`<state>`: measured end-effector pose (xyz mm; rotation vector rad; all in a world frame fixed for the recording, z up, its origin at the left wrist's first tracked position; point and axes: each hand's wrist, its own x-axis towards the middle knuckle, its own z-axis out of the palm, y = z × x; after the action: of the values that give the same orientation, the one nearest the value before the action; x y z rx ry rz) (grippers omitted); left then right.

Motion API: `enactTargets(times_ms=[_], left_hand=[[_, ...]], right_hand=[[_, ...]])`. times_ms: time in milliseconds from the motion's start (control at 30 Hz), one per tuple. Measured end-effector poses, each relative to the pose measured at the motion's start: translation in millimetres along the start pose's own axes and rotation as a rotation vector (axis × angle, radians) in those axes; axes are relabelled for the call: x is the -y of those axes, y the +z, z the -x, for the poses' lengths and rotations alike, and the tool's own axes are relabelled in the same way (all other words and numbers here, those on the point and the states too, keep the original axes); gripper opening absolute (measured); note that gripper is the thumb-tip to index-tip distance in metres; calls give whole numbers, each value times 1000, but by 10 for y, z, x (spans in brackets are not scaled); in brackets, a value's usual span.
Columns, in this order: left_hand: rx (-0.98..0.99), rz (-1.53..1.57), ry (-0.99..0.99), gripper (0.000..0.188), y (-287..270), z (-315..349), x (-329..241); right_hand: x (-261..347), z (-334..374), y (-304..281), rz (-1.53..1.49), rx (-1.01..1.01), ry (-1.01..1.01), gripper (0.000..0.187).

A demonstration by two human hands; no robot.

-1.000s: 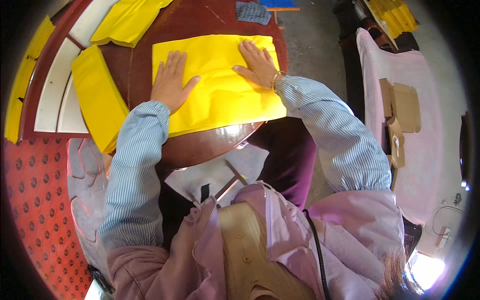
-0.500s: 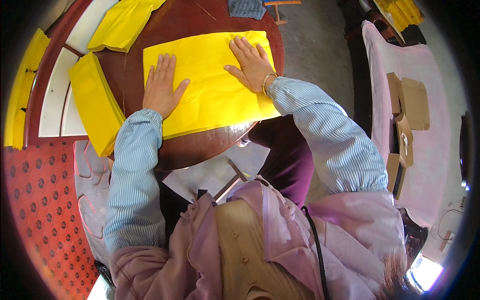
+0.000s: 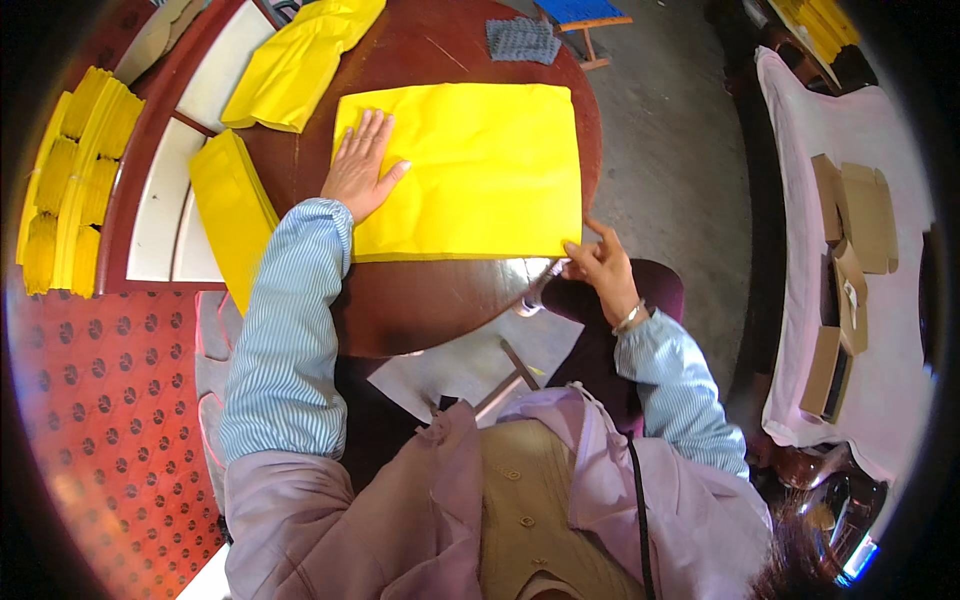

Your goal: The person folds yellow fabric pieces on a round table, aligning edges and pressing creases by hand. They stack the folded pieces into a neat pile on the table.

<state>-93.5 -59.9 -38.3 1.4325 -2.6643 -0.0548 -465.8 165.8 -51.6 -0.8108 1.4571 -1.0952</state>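
A flat yellow sheet, perhaps cloth or paper in layers (image 3: 470, 175), lies on the round dark red table (image 3: 400, 320). My left hand (image 3: 364, 168) rests flat on its left edge, fingers stretched and thumb spread. At the sheet's near right corner, my right hand (image 3: 603, 268) pinches the edge between thumb and fingers. To the left of the sheet lie a folded yellow stack (image 3: 232, 205) and, farther off, another folded yellow piece (image 3: 300, 65).
A grey cloth (image 3: 522, 41) lies at the table's far edge, near a blue-topped stool (image 3: 583, 12). Yellow bundles (image 3: 75, 185) are piled at far left. On the right, open cardboard boxes (image 3: 867, 220) stand on a pink cover (image 3: 800, 340).
My right hand has left the sheet's upper right area and come down to its near right corner, now pinching it. My left hand stays flat on the left edge. The view has shifted.
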Motion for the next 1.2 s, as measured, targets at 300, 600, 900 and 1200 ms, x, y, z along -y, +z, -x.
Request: enactTargets(times_ms=[300, 600, 900, 1200], left_hand=[[92, 32, -22, 78, -491, -8, -125], [-257, 396, -173, 57, -456, 820, -441], [-318, 253, -121, 41, -353, 695, -329], [-119, 109, -237, 31, -526, 465, -313]], right_hand=[[-45, 149, 234, -184, -117, 8, 65], [434, 251, 405, 922, -284, -783, 58], [1125, -1109, 940, 1346, 109, -921, 46], [1451, -1488, 920, 1587, 344, -546, 52]])
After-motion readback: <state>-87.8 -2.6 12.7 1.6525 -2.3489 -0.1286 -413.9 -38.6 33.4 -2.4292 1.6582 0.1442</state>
